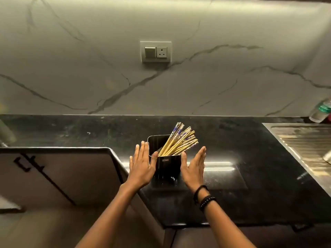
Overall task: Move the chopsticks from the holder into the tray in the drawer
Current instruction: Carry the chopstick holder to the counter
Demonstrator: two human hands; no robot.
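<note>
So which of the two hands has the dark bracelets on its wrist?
The right hand, beside the black metal holder; the left hand has a bare wrist.

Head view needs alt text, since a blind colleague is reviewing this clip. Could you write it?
Two open hands, left hand and right hand, flank a black holder of chopsticks on a dark countertop, the chopsticks leaning right. A steel sink drainboard lies at right, and a wall socket sits on the marble backsplash above.
</note>
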